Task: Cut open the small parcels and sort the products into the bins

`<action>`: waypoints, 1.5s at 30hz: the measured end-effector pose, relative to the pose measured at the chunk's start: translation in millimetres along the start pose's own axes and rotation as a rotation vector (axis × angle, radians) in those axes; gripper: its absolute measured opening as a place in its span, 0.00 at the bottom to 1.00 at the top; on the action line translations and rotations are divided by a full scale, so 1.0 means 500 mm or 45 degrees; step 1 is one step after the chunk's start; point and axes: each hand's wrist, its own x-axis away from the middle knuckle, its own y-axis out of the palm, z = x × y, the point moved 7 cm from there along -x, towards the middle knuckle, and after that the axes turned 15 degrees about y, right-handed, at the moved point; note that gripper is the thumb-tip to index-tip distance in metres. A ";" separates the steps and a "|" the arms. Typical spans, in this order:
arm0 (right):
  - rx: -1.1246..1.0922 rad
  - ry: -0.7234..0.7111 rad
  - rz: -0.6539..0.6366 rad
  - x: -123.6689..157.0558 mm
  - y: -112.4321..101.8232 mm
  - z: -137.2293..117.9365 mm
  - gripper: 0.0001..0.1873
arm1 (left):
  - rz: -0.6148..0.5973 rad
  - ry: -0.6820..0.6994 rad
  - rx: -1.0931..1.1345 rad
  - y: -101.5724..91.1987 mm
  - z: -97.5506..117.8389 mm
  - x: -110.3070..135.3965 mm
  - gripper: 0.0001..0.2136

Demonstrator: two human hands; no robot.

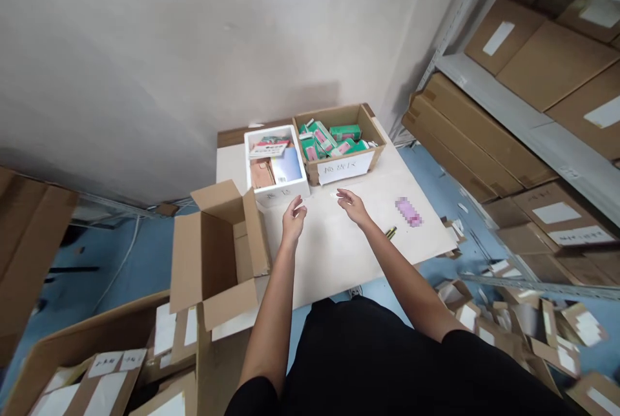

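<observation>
Both my hands hover over a pale table (pixel 339 254), holding nothing. My left hand (pixel 294 214) has loosely curled, parted fingers and hangs just in front of a white box (pixel 276 164) holding flat packets. My right hand (pixel 352 203) is open, fingers stretched toward the left, in front of a brown cardboard box (pixel 339 141) filled with several green and pink packets and bearing a white label. A pink blurred item (pixel 408 211) and a small dark pen-like object (pixel 390 232) lie on the table to the right of my right hand.
An open empty carton (pixel 217 254) stands at the table's left edge. More cartons with white labels sit at the lower left (pixel 97 364). Metal shelving (pixel 533 125) stacked with brown boxes fills the right. Flattened cartons (pixel 523 325) litter the blue floor at the right.
</observation>
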 end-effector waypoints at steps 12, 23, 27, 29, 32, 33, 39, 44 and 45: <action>0.723 0.439 -0.013 0.125 -0.204 0.447 0.18 | -0.824 -0.464 -0.662 0.298 -0.362 0.304 0.39; 1.038 0.289 -0.017 0.116 -0.179 0.458 0.37 | -1.102 -0.547 -1.306 0.051 -0.401 0.511 0.37; 1.222 0.485 -0.330 0.129 -0.048 0.535 0.39 | -1.045 -0.640 -1.070 0.039 -0.408 0.545 0.43; 1.214 0.424 -0.394 0.152 0.013 0.552 0.36 | -1.041 -0.605 -0.933 0.071 -0.414 0.541 0.46; 0.984 0.411 -0.432 0.191 0.080 0.563 0.25 | -1.058 -0.470 -0.795 0.141 -0.414 0.524 0.44; 0.891 0.434 -0.392 0.199 0.090 0.562 0.22 | -1.057 -0.418 -0.749 0.164 -0.408 0.518 0.43; 0.479 0.352 0.132 0.210 0.068 0.460 0.20 | -0.989 0.043 -0.471 0.178 -0.272 0.494 0.35; 0.195 -0.040 0.500 0.223 0.131 0.228 0.25 | -0.541 0.542 -0.607 -0.080 -0.065 0.409 0.26; 0.158 -0.131 0.492 0.230 0.171 0.175 0.26 | -0.421 0.601 -0.717 -0.156 -0.029 0.386 0.24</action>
